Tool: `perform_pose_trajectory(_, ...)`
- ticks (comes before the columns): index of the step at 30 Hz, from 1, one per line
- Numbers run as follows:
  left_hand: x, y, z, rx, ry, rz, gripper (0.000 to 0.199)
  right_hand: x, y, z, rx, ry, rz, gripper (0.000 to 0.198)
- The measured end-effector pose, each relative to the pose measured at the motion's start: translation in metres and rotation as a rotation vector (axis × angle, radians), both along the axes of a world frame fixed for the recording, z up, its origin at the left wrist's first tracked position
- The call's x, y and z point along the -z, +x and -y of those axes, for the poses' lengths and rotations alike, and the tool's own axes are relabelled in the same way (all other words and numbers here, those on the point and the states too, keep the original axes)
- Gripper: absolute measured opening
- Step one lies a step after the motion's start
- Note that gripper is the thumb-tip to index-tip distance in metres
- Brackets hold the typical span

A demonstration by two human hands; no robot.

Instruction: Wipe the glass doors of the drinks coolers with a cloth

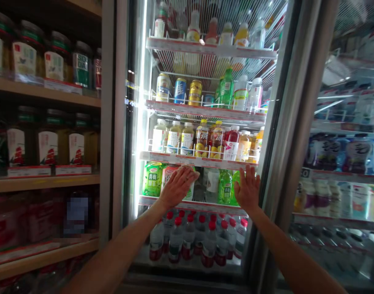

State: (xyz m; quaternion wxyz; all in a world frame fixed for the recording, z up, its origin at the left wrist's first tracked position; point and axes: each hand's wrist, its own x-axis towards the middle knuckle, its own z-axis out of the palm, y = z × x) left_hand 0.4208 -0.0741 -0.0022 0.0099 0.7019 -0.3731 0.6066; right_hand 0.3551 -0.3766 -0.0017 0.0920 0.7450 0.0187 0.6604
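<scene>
My left hand (pixel 179 183) is raised with its fingers stretched out and holds nothing. Behind it, on the fourth shelf of a lit drinks fridge, stand green bottles (pixel 152 179) and a partly covered red-labelled bottle (pixel 169 173). To the right, my right hand (pixel 248 190) is up too, fingers stretched and slightly apart, in front of the shelf's right end by a green bottle (pixel 225 188). Between the hands a container with a white label (pixel 211 179) stands further back. Whether either hand touches anything is not clear.
Above are shelves of tea bottles (pixel 173 138), cans (pixel 195 92) and juice bottles (pixel 226 34). Red-capped bottles (pixel 209 245) fill the bottom. A metal door frame (pixel 299 134) separates a second fridge on the right. Wooden shelves (pixel 43 182) with jars stand left.
</scene>
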Motion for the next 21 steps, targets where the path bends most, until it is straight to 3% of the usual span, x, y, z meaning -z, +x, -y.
perform_pose_trajectory(2, 0.000, 0.002, -0.005, -0.004, 0.020, 0.009, 0.054, -0.001, -0.001, 0.001, -0.003, -0.013, 0.000, 0.070)
perform_pose_trajectory(6, -0.014, 0.018, -0.050, -0.069, -0.461, -0.036, 0.056, 0.000, 0.000, 0.003, -0.007, -0.012, -0.002, 0.070)
perform_pose_trajectory(8, -0.017, 0.021, -0.061, -0.077, -0.623, -0.030, 0.058, 0.001, 0.001, 0.004, -0.011, 0.005, -0.009, 0.070)
perform_pose_trajectory(10, -0.015, 0.017, -0.051, -0.045, -0.572, -0.007, 0.059, 0.001, 0.001, 0.001, -0.023, 0.036, -0.017, 0.070)
perform_pose_trajectory(13, -0.010, 0.003, -0.005, 0.023, -0.298, 0.006, 0.058, -0.002, -0.004, -0.020, -0.085, 0.102, 0.004, 0.067)
perform_pose_trajectory(15, -0.013, -0.005, 0.030, 0.053, -0.182, 0.011, 0.055, -0.007, -0.007, -0.046, -0.223, 0.042, -0.021, 0.064)
perform_pose_trajectory(17, -0.024, -0.010, 0.055, 0.081, -0.144, 0.008, 0.053, -0.014, -0.006, -0.078, -0.449, -0.104, -0.095, 0.060)
perform_pose_trajectory(19, -0.035, -0.011, 0.060, 0.105, -0.162, -0.005, 0.053, -0.021, 0.000, -0.108, -0.660, -0.149, -0.128, 0.056)
perform_pose_trajectory(21, -0.041, -0.007, 0.047, 0.113, -0.202, -0.009, 0.058, -0.029, 0.009, -0.132, -0.739, -0.047, -0.084, 0.052)
